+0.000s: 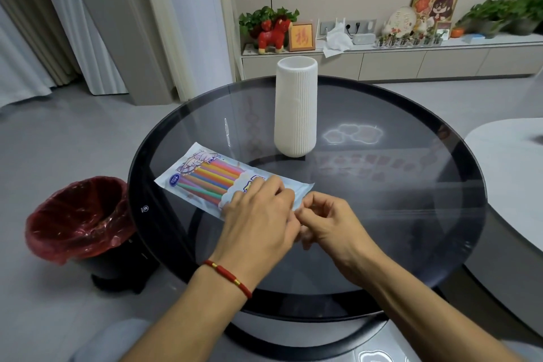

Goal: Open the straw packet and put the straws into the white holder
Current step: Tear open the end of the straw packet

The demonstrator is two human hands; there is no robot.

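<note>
Both hands on the packet's near end, low centre of frame.

Left hand point(258, 214), fingers curled, pressing and gripping the packet point(223, 179) at its right end; right hand point(326, 220) pinching that end's edge between thumb and curled fingers. Packet flat on the round glass table point(411, 214), straws point(211, 178) sealed inside, "40" legible on a blue badge at its left corner. Holder point(296, 106) upright behind, near but apart, centre frame. Red-lined bin point(79, 214) at lower left, off the table. Red bracelet point(229, 276) on left wrist.
</note>
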